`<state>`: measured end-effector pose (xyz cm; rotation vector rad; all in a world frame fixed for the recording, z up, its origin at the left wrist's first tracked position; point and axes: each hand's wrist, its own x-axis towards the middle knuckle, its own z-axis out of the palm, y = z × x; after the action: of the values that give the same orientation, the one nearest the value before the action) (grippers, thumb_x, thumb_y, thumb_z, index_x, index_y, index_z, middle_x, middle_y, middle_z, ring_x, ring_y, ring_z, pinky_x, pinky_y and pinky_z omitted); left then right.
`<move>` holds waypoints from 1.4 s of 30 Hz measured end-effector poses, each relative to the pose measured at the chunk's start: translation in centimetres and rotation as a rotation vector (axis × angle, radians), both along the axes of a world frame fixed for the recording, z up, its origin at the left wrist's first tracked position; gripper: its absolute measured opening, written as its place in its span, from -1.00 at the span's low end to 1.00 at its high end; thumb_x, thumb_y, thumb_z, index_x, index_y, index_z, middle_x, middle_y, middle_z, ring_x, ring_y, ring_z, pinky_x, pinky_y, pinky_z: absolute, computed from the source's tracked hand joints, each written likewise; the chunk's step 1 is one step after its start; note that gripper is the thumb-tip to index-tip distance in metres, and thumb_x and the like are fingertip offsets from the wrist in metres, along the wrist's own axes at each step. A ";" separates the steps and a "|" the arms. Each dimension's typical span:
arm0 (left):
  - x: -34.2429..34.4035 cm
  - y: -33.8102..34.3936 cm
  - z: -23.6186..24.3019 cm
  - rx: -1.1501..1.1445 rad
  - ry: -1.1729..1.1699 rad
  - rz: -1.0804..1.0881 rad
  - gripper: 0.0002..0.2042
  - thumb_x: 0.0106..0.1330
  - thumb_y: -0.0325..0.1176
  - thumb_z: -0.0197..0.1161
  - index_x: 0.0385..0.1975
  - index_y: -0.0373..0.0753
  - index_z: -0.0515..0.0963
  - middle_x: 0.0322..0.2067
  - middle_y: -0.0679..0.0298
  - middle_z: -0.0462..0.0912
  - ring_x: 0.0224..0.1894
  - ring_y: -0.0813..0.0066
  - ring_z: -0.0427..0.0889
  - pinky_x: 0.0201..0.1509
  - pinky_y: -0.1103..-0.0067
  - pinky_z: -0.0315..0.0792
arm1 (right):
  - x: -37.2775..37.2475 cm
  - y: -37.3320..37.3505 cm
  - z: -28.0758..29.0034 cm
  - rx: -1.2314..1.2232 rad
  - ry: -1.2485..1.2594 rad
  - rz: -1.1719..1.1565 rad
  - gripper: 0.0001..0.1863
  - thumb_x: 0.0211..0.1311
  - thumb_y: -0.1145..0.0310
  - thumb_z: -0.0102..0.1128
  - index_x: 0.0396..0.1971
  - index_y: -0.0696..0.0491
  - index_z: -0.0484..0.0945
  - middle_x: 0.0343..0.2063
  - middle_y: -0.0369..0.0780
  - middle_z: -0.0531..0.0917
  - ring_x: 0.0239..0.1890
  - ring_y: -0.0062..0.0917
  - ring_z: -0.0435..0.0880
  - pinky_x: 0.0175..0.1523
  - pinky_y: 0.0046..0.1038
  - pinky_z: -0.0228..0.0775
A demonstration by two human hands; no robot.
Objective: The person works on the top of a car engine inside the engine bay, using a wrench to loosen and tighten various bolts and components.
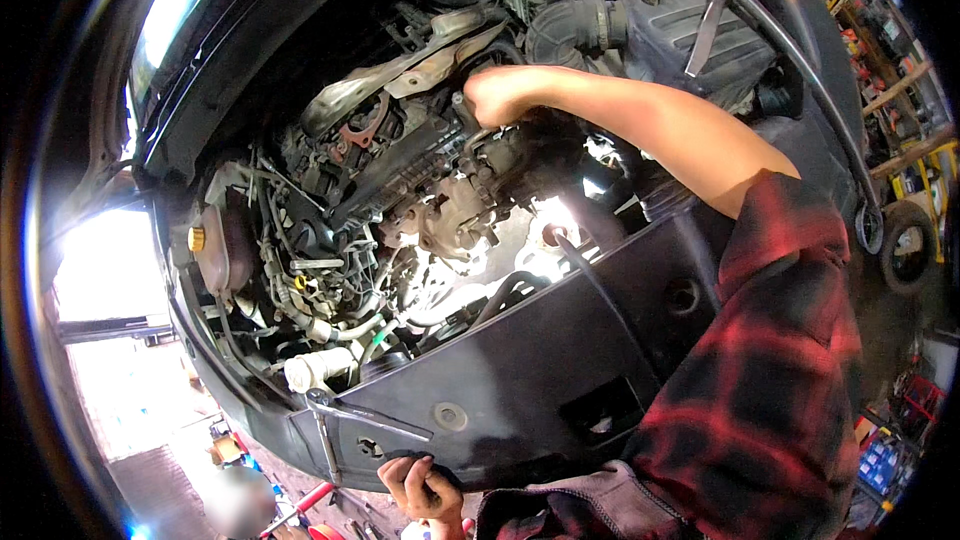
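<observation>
My right hand reaches deep into the engine bay. It is closed in a fist beside a metal heat shield and above the engine block; whatever its fingers grip is hidden. My left hand is down at the car's front edge, its fingers curled and their tips darkened. I cannot make out anything inside that curl. Just above it, a ratchet and a second long chrome tool lie on the black front panel, their upper ends together.
A coolant tank with a yellow cap stands at the left. At the back right, a flat metal strip lies on the air filter box. A prop rod crosses the right side. A tyre and stocked shelves are beyond.
</observation>
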<state>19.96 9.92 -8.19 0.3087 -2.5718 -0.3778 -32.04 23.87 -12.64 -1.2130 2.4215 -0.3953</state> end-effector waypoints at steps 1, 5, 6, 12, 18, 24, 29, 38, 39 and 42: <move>0.0 0.0 0.0 -0.001 -0.003 -0.003 -0.88 0.09 -0.57 0.11 -0.41 -0.23 0.55 -0.40 0.17 0.47 -0.31 0.19 0.46 -0.17 0.34 0.37 | 0.1 -0.5 0.4 0.012 -0.087 -0.174 -0.63 -0.03 0.38 0.08 -0.27 0.30 0.66 -0.18 0.13 0.68 -0.09 -0.12 0.68 -0.04 -0.13 0.47; 0.0 0.0 0.1 -0.007 0.008 -0.007 -0.88 0.09 -0.56 0.12 -0.41 -0.24 0.56 -0.40 0.17 0.46 -0.31 0.19 0.46 -0.18 0.35 0.37 | -0.5 0.0 1.8 -0.111 -0.006 -0.335 -0.66 -0.05 0.38 0.08 -0.36 0.32 0.66 -0.31 0.09 0.71 -0.20 -0.18 0.74 -0.10 -0.21 0.52; 0.0 0.1 0.0 -0.004 -0.004 0.004 -0.89 0.09 -0.55 0.12 -0.41 -0.24 0.56 -0.40 0.17 0.46 -0.31 0.19 0.46 -0.18 0.35 0.37 | -0.8 0.3 2.2 -0.058 -0.102 -0.301 -0.67 -0.06 0.40 0.09 -0.37 0.32 0.67 -0.31 0.10 0.71 -0.19 -0.19 0.74 -0.11 -0.21 0.52; 0.0 0.0 -0.2 0.008 0.020 0.003 -0.90 0.10 -0.51 0.12 -0.42 -0.24 0.56 -0.41 0.16 0.45 -0.32 0.17 0.45 -0.20 0.34 0.36 | -0.8 1.2 2.8 -0.082 -0.162 -0.323 -0.73 -0.08 0.44 0.09 -0.46 0.31 0.67 -0.40 0.08 0.71 -0.25 -0.22 0.75 -0.14 -0.21 0.53; 0.1 -0.1 -0.3 0.001 0.027 0.009 -0.91 0.12 -0.52 0.12 -0.42 -0.24 0.56 -0.42 0.15 0.46 -0.32 0.17 0.45 -0.19 0.33 0.36 | -0.7 0.5 3.4 0.031 -0.037 -0.252 -0.70 -0.02 0.45 0.10 -0.32 0.27 0.68 -0.29 0.08 0.71 -0.19 -0.16 0.73 -0.10 -0.17 0.54; 0.1 0.0 -0.1 -0.018 -0.003 0.006 -0.92 0.14 -0.52 0.13 -0.41 -0.24 0.55 -0.42 0.15 0.46 -0.32 0.16 0.46 -0.19 0.33 0.37 | -0.4 0.4 3.6 -0.037 -0.028 -0.336 -0.71 0.01 0.48 0.08 -0.34 0.38 0.64 -0.34 0.10 0.71 -0.31 -0.17 0.76 -0.16 -0.19 0.56; -0.1 0.0 0.0 -0.009 0.000 0.000 -0.93 0.15 -0.50 0.13 -0.42 -0.24 0.55 -0.43 0.16 0.47 -0.33 0.17 0.46 -0.20 0.34 0.36 | -1.4 0.4 2.7 -0.061 -0.103 -0.273 -0.71 0.05 0.52 0.03 -0.34 0.44 0.60 -0.36 0.12 0.71 -0.43 -0.19 0.76 -0.23 -0.21 0.58; 0.1 -0.2 -0.3 -0.021 0.007 0.000 -0.94 0.18 -0.47 0.13 -0.42 -0.23 0.55 -0.42 0.17 0.46 -0.33 0.17 0.45 -0.21 0.33 0.36 | -3.5 0.7 0.9 -0.153 -0.218 -0.324 -0.81 0.17 0.54 -0.03 -0.29 0.27 0.54 -0.60 -0.11 0.64 -0.63 -0.39 0.71 -0.50 -0.35 0.49; 0.1 -0.2 -0.3 -0.023 0.009 -0.001 -0.94 0.18 -0.48 0.13 -0.42 -0.23 0.55 -0.42 0.17 0.46 -0.33 0.17 0.45 -0.21 0.33 0.36 | -3.7 0.7 0.9 -0.126 -0.201 -0.304 -0.82 0.18 0.54 -0.01 -0.29 0.27 0.53 -0.60 -0.11 0.64 -0.63 -0.39 0.71 -0.51 -0.36 0.49; 0.1 -0.2 -0.3 -0.015 0.016 -0.002 -0.95 0.17 -0.48 0.14 -0.43 -0.23 0.55 -0.42 0.17 0.46 -0.32 0.16 0.45 -0.20 0.33 0.36 | -3.7 0.5 0.7 -0.187 -0.231 -0.343 -0.84 0.21 0.54 0.02 -0.28 0.27 0.53 -0.61 -0.12 0.62 -0.63 -0.40 0.71 -0.54 -0.39 0.46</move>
<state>20.08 9.73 -8.54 0.2959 -2.5582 -0.3597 -35.70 24.37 -11.97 -0.7648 2.4260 -0.8311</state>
